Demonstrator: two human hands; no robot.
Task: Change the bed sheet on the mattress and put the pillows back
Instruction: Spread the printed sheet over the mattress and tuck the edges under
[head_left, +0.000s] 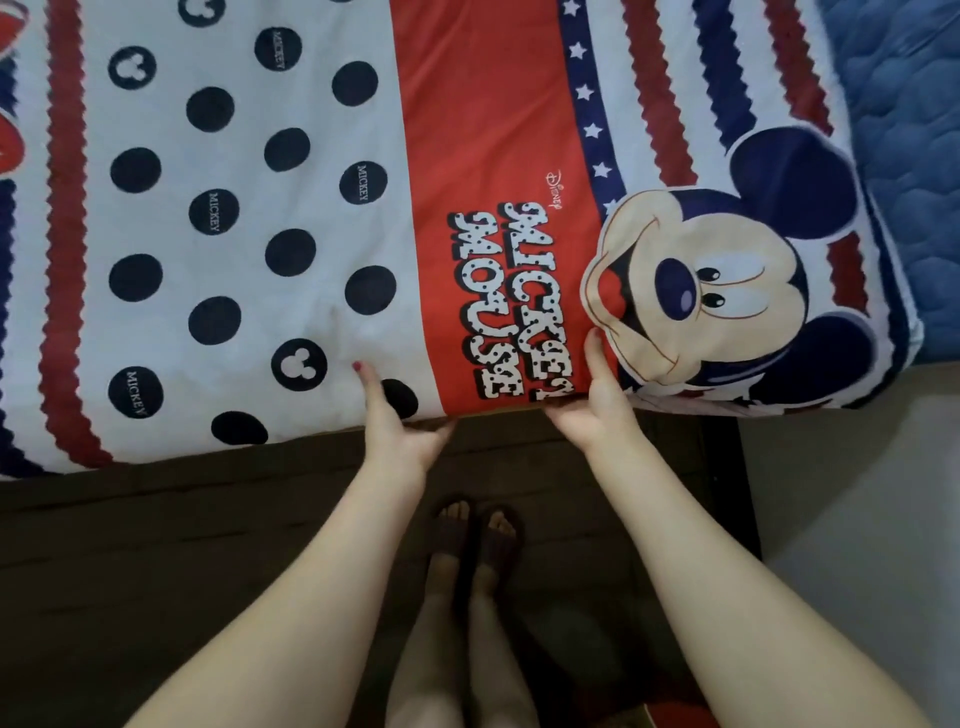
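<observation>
floor: pale smooth floor (857, 545), lower right of frame
bed base: dark brown slab (156, 545) across lower half of frame, faint seam lines, near-black edge (748, 493) on its right side beside the pale floor
quilted pad: blue stitched padding (909, 130), upper right corner
red patch: small red bit (691, 719) at bottom edge, unclear what
light: dim, even, soft shadows

We look steeply down from our head, close over the bed (234, 218) edge, floor (857, 519) and feet (478, 525) below.
</observation>
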